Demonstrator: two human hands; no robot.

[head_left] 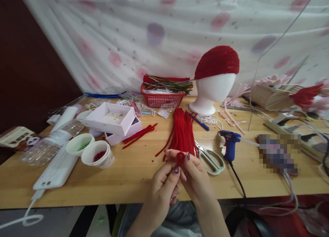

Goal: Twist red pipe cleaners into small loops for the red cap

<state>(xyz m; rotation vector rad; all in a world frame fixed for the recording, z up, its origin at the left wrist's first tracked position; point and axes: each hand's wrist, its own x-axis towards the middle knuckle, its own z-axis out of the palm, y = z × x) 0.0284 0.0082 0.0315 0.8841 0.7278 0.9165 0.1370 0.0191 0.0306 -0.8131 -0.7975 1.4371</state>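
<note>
Just above the worktop's (128, 177) front edge, near its middle, small curled red fuzzy piece (180, 158), up in the fingertips. Left hand (163, 184): thumb and fingers pinching it from below. Right hand (197, 177): thumb and fingers closed in on its upper part, fingertips nearly meeting the left's. Exact shape of the piece partly hidden by fingers.

Right behind hands: thick bundle of red fuzzy stems (183, 132), running back toward the rear edge. Scissors (216, 163), pale green handles, just right of the bundle. Blue glue gun (229, 144) farther right, black cord over front edge. Blue pen (202, 122) behind the scissors.

Left of bundle: a few loose red stems (138, 135) beside stacked white boxes (106, 126), white beads in the top one. Two cups toward the left front: one with dark red beads (99, 156), one with green beads (83, 146). White power strip-like block (55, 170) near left front corner.

Rear edge: red basket (164, 100) of stems; white foam head (214, 93) wearing red cap (218, 63).
</note>
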